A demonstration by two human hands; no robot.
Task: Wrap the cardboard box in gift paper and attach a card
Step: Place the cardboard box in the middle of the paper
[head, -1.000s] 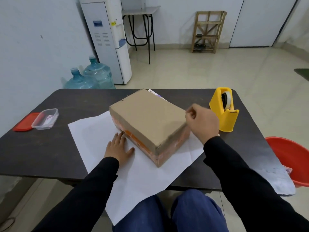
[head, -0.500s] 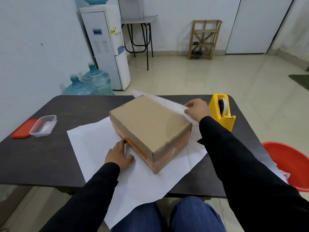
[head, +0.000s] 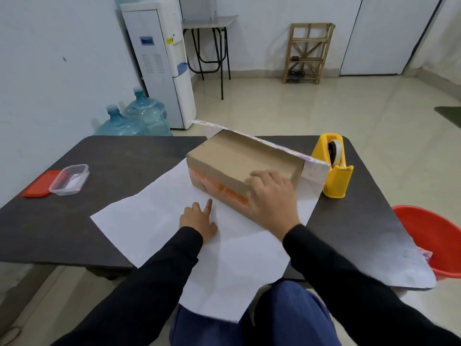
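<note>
Head view: the cardboard box point(head: 239, 158) sits at the centre of the frame on a sheet of gift paper point(head: 154, 221), white side up, spread across the dark table point(head: 112, 158). The far edge of the sheet stands up behind the box, its printed side just showing along the top, and nothing visibly holds it there. The right hand point(head: 272, 198) lies palm down over the box's near right corner, fingers spread flat on the top, gripping nothing. The left hand point(head: 199, 219) rests on the paper just beside the box's near side, index finger straight and pointing at the box, also holding nothing.

The raised flap could well drop back if the box shifts, since no tape is on it and the tape dispenser point(head: 333, 171) stands untouched to the right. The near end of the sheet hangs over the table edge onto the lap, so a knee or sleeve could drag it and skew the box. Pressing hard on one corner may tip the box or crease the paper beneath.
</note>
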